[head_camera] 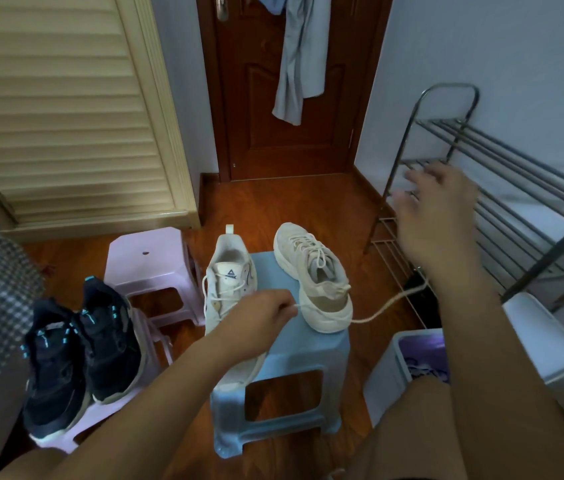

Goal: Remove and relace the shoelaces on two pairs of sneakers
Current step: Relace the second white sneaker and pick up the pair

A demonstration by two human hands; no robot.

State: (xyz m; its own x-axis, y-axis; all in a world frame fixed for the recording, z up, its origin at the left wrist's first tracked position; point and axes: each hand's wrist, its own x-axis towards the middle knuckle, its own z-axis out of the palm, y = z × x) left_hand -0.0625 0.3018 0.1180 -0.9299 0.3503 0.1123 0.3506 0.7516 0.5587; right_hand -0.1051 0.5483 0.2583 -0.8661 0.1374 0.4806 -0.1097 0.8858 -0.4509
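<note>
Two cream sneakers stand on a light blue stool (308, 355). The left cream sneaker (228, 271) has its lace partly out. The right cream sneaker (315, 271) is laced and turned heel toward me. My left hand (263, 320) lies over the left sneaker and pinches a cream shoelace (387, 304), which runs right past the other sneaker's heel toward my right wrist. My right hand (436, 206) is raised at the right, blurred, fingers spread; whether it holds the lace is unclear. A pair of black sneakers (79, 351) sits on a pink stool at the left.
A second pink stool (145, 258) stands behind the black pair. A metal shoe rack (502, 188) fills the right side, with a white bin (412, 362) below it. A brown door (294, 98) with hanging clothes is ahead, a louvred wardrobe at the left.
</note>
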